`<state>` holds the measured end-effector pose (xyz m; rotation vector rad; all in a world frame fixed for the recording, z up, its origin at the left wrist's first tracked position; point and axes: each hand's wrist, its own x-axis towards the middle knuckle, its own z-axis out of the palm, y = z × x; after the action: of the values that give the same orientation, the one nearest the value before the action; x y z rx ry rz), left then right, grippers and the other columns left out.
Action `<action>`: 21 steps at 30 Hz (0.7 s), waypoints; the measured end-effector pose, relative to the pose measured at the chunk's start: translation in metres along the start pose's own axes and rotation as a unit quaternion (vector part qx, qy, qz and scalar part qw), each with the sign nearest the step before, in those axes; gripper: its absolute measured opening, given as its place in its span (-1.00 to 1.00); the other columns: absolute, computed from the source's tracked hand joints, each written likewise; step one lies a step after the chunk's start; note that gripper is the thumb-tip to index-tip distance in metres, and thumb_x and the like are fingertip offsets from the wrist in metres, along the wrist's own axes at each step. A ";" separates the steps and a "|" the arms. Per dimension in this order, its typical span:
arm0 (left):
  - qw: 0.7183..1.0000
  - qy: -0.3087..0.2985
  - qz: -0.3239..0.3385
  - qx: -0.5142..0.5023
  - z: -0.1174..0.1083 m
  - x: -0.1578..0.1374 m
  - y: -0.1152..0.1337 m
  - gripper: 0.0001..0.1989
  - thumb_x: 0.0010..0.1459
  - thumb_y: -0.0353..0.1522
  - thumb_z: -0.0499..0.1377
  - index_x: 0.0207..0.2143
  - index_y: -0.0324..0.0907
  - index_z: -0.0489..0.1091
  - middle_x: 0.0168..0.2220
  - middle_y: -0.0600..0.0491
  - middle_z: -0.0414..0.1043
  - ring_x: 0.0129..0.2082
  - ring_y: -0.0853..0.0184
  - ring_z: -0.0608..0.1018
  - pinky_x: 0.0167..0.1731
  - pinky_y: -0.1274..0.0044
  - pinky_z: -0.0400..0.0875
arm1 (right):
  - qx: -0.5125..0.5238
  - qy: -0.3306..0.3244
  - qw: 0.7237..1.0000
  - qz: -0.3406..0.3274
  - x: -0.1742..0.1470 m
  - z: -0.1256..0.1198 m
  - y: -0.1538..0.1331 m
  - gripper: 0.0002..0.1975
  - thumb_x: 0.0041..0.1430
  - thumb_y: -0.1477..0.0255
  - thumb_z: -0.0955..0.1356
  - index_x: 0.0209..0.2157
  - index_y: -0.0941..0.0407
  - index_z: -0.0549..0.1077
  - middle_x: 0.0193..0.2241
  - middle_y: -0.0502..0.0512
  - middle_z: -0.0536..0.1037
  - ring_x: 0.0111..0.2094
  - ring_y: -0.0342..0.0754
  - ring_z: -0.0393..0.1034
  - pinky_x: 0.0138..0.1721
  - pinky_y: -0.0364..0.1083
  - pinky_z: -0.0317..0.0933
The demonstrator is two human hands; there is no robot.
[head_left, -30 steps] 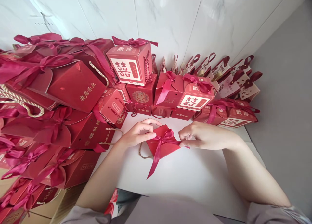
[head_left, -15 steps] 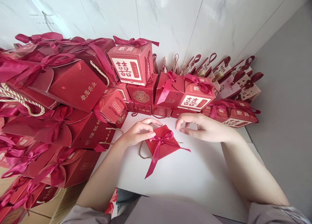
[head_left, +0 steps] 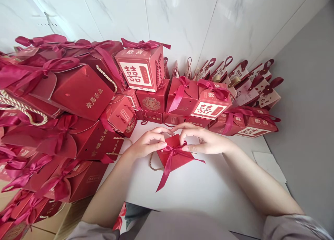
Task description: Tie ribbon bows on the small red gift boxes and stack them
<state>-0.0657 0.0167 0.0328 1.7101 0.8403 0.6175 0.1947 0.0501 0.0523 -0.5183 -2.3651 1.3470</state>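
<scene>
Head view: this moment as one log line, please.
left hand: at ribbon bow, left side; right hand: at bow, right side; red gift box: on table

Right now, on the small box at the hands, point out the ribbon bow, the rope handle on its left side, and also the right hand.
Ribbon bow (head_left: 174, 150): head view, on the knot.
Rope handle (head_left: 150, 165): head view, on the curved loop.
Right hand (head_left: 206, 139): head view, mid-hand.

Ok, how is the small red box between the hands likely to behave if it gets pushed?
The red box would probably dent if squeezed hard, since its walls look like thin card. Its ribbon seems floppy and may trail, as a loose tail hangs past the edge. The cord handle might snag, since it bows outward.
</scene>
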 end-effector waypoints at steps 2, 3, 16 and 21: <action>1.000 0.000 -0.001 -0.002 -0.001 0.000 -0.001 -0.71 0.22 -0.24 0.15 -0.50 -0.21 0.41 0.10 -0.04 0.32 0.19 0.13 0.34 0.21 0.37 0.15 | -0.010 -0.007 1.000 0.007 -0.001 -0.001 -0.001 -0.88 0.18 0.36 0.40 -0.28 0.08 0.41 0.15 0.17 0.30 0.19 0.05 0.21 0.19 0.08 0.11; 1.000 0.000 -0.002 -0.002 -0.001 0.001 -0.001 -0.70 0.22 -0.23 0.15 -0.51 -0.21 0.41 0.10 -0.05 0.33 0.18 0.13 0.35 0.20 0.37 0.16 | -0.018 -0.008 1.000 0.011 -0.001 -0.001 -0.001 -0.88 0.17 0.37 0.41 -0.27 0.08 0.41 0.15 0.16 0.30 0.19 0.06 0.21 0.19 0.08 0.11; 0.997 -0.015 0.028 0.069 0.004 0.002 -0.003 -0.58 -0.14 -0.22 0.43 -0.55 -0.19 0.22 0.12 -0.13 0.28 0.20 0.07 0.30 0.17 0.33 0.23 | -0.069 -0.003 0.996 0.060 -0.004 0.001 -0.005 -0.77 0.11 0.30 0.43 -0.26 0.06 0.36 0.14 0.15 0.32 0.20 0.12 0.17 0.16 0.12 0.10; 0.996 -0.020 0.043 0.081 0.005 0.002 -0.002 -0.63 -0.14 -0.24 0.44 -0.51 -0.19 0.29 0.11 -0.13 0.29 0.21 0.08 0.30 0.19 0.31 0.22 | -0.065 0.003 0.996 0.053 -0.004 0.003 -0.005 -0.71 0.09 0.30 0.45 -0.19 0.05 0.35 0.16 0.15 0.29 0.21 0.12 0.15 0.17 0.12 0.11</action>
<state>-0.0611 0.0155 0.0299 1.9087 0.8097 0.5829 0.1965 0.0437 0.0547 -0.6925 -2.4627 1.2366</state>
